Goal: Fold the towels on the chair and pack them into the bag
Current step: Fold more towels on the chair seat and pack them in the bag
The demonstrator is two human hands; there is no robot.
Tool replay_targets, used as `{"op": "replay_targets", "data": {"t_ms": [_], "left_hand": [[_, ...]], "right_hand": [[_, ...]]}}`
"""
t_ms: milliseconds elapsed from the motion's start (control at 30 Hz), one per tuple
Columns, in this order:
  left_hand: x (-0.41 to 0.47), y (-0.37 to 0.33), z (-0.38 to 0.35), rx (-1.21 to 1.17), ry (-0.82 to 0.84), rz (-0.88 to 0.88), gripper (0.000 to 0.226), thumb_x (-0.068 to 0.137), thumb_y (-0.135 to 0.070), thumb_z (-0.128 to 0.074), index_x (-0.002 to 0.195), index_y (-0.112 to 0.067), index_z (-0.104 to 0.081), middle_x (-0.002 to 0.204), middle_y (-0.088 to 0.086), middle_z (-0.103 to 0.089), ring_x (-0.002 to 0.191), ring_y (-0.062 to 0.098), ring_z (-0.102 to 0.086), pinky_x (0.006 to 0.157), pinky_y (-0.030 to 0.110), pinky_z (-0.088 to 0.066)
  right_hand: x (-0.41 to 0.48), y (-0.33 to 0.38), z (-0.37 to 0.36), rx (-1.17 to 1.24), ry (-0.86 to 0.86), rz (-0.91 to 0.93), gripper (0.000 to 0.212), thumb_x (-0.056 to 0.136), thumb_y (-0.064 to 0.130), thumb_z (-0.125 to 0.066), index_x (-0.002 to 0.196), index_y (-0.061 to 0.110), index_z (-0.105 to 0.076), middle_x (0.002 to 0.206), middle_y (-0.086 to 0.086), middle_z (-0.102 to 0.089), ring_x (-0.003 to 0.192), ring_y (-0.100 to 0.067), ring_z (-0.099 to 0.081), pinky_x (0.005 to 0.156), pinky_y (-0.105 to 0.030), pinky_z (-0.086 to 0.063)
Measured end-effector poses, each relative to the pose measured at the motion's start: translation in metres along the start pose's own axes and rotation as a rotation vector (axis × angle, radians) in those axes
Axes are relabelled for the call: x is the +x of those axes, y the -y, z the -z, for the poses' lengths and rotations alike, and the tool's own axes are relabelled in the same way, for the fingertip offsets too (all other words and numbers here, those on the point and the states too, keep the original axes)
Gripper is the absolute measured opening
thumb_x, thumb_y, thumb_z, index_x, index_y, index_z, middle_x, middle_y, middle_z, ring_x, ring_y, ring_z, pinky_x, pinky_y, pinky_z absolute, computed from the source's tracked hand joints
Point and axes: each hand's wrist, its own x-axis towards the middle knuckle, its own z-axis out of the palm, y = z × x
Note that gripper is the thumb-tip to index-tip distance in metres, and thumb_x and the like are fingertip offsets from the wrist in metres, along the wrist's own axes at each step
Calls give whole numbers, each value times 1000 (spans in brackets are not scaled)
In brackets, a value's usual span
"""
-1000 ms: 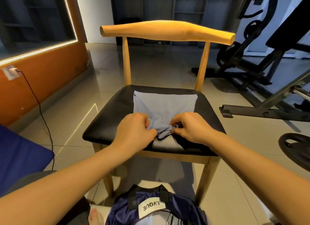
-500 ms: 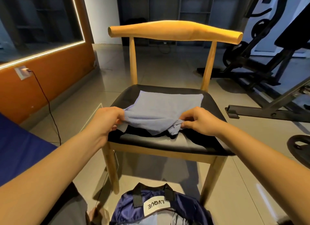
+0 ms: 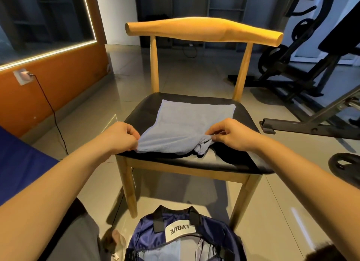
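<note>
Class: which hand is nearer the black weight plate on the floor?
Right. The right hand is left of the black weight plate; the left hand is farther left, across the black chair seat.

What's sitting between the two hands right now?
Head view: only the blue towel. Its near edge runs from the left hand to the right hand, both pinching it, bunched near the right, over the chair seat.
</note>
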Motion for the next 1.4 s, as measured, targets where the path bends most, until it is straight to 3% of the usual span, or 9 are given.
{"op": "replay_targets", "data": {"t_ms": [167, 267, 400, 533, 700, 867, 1067, 1200, 1400], "left_hand": [[-10, -12, -20, 224, -402, -312, 10, 86, -19, -67, 88, -28, -63, 83, -6, -65, 76, 15, -61, 67, 32, -55], [-27, -45, -55, 133, -296, -781, 12, 87, -33, -73, 88, -26, -63, 83, -10, -60, 74, 9, -56, 65, 28, -47], [-18, -71, -105, 464, -349, -1089, 35, 75, -47, -78, 85, -19, -58, 82, 0, -54, 76, 24, -51, 62, 34, -35], [-3, -75, -120, 523, -446, -1037, 25, 76, -29, -80, 72, -15, -60, 76, 5, -56, 71, 30, -55, 58, 34, -30], [6, -86, -99, -230, -140, -415, 27, 89, -21, -75, 71, -1, -70, 61, 4, -63, 59, 17, -55, 59, 31, -46], [6, -100, -71, -840, 95, 32, 4, 90, -9, -74, 88, -6, -75, 76, 4, -73, 63, 13, -63, 38, 12, -41], [2, -102, -71, -851, 146, 53, 5, 90, -7, -73, 86, -4, -75, 72, 8, -75, 50, 11, -67, 39, 16, -45], [-4, -105, -73, -852, 186, 47, 9, 90, -5, -73, 87, 3, -73, 74, 17, -73, 47, 12, -67, 41, 17, -47], [9, -78, -54, -258, -17, -287, 15, 93, -20, -68, 82, -16, -77, 82, -3, -75, 84, 14, -70, 76, 33, -57]], "right_hand": [[-7, 10, -2, -21, -95, -19, 27, 99, 10, -63, 124, 18, -70, 121, 3, -71, 107, -13, -66, 97, -29, -55], [-14, 11, -2, -51, -135, -58, 26, 98, 11, -64, 123, 18, -70, 119, 4, -69, 106, -12, -65, 94, -28, -54], [-26, 5, 1, -129, -246, -188, 14, 96, 12, -65, 103, 22, -71, 100, 4, -70, 92, -17, -66, 81, -30, -55], [-41, 6, 7, 60, -233, -340, 11, 95, 12, -67, 85, 17, -71, 78, 0, -71, 73, -17, -69, 63, -26, -54], [-49, 19, -3, 361, -115, -410, 11, 94, 1, -63, 91, 3, -73, 84, -18, -74, 60, -15, -64, 56, -25, -57], [-35, 35, -29, 521, -346, -364, 8, 92, 11, -72, 98, 6, -74, 70, -7, -67, 52, -16, -56, 51, -32, -53], [-27, 52, -48, 306, -423, -187, 27, 82, 37, -83, 101, 19, -74, 73, -1, -69, 62, -11, -62, 65, -35, -55], [-21, 52, -57, 198, -514, -208, 16, 84, 38, -78, 82, 23, -74, 64, 7, -62, 64, -15, -60, 63, -38, -53], [-32, 48, -41, 227, -447, -224, 16, 90, 24, -72, 76, 18, -74, 65, 1, -69, 64, -15, -63, 67, -41, -55]]}}
